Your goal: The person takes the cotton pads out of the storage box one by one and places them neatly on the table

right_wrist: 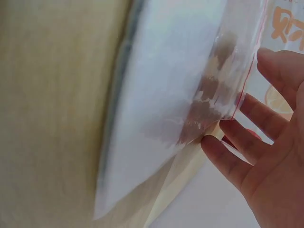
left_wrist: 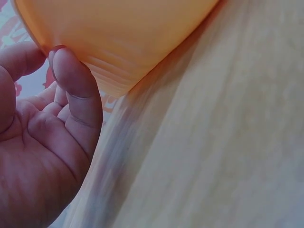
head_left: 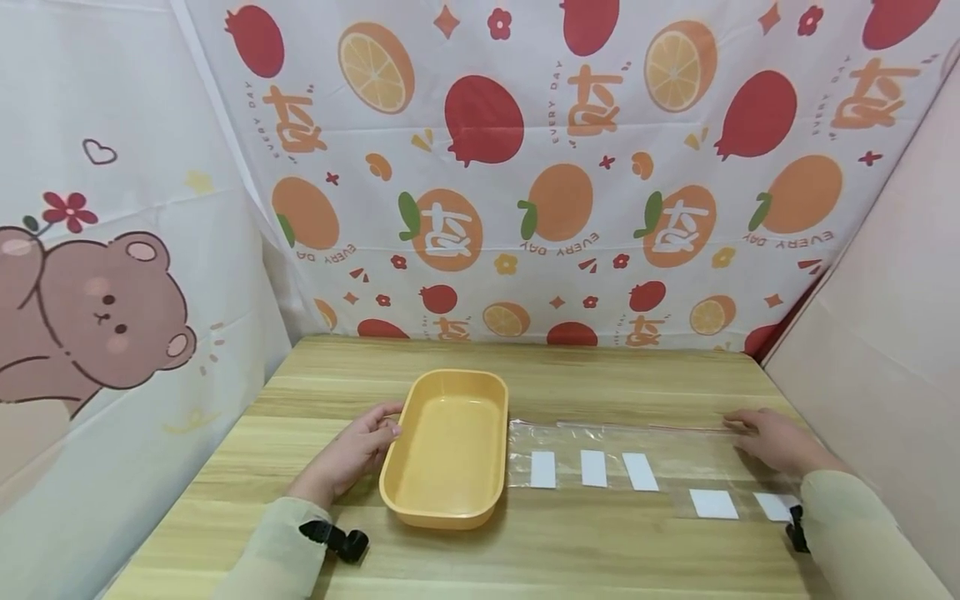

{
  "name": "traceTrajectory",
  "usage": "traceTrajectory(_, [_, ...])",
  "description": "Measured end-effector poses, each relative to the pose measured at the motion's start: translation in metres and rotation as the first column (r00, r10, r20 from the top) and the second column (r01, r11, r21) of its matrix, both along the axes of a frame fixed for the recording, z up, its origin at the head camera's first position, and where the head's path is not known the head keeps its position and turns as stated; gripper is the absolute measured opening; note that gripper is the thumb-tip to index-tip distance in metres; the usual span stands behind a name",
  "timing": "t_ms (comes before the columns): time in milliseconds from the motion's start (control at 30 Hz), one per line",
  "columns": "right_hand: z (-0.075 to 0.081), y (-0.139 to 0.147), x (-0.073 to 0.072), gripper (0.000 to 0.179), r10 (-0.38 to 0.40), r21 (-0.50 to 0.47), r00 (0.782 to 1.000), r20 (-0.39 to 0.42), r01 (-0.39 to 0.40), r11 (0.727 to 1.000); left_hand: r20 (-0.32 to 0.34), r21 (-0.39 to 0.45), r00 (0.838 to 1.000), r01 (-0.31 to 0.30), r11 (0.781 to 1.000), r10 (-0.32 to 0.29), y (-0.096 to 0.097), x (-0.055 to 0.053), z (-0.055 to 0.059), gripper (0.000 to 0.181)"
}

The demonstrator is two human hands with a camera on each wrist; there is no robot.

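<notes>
A yellow plastic tray (head_left: 450,458) with rounded corners stands upright on the table. My left hand (head_left: 356,446) is at its left side; in the left wrist view the thumb and a finger pinch the rim of the tray (left_wrist: 114,42). To the right of the tray lie several clear zip bags (head_left: 618,437) in an overlapping row, each with a white label. My right hand (head_left: 776,437) is at the far right end of the row. In the right wrist view its spread fingertips touch the zip edge of a bag (right_wrist: 213,80).
The wood-grain table (head_left: 592,558) carries the tray and bags. A fruit-print cloth (head_left: 525,208) hangs behind it, a bear-print cloth (head_left: 217,367) on the left and a pale panel (head_left: 885,317) on the right. A black strap (head_left: 337,540) circles the left sleeve.
</notes>
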State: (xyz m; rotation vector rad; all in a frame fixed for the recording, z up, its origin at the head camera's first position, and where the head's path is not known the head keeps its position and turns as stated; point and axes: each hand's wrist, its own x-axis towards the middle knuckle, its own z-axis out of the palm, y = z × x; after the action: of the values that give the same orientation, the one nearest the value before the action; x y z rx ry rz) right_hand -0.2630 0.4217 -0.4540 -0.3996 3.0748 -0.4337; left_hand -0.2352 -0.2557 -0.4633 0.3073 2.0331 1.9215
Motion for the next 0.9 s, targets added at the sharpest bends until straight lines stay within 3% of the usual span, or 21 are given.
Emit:
traceTrajectory(200, [0.009, -0.01, -0.001, 0.048, 0.01, -0.041, 0.999, -0.033, -0.011, 0.999, 0.003, 0.013, 1.0, -0.026, 1.0, 0.026, -0.005, 0.001, -0.003, 0.056])
traceTrajectory(400, [0.032, -0.034, 0.002, 0.055, 0.026, -0.087, 0.995, -0.098, -0.035, 0.996, 0.0, 0.021, 0.999, -0.052, 0.998, 0.052, -0.008, -0.001, 0.0, 0.055])
traceTrajectory(767, [0.052, -0.083, 0.013, 0.067, 0.063, -0.103, 0.989, -0.136, -0.077, 0.992, -0.013, -0.057, 0.991, -0.137, 0.989, 0.136, -0.01, 0.005, 0.006, 0.053])
traceTrajectory(900, [0.053, -0.097, 0.016, 0.071, 0.044, -0.103, 0.991, -0.127, -0.057, 0.993, -0.07, -0.105, 0.978, -0.204, 0.973, 0.198, -0.013, 0.004, 0.009, 0.054])
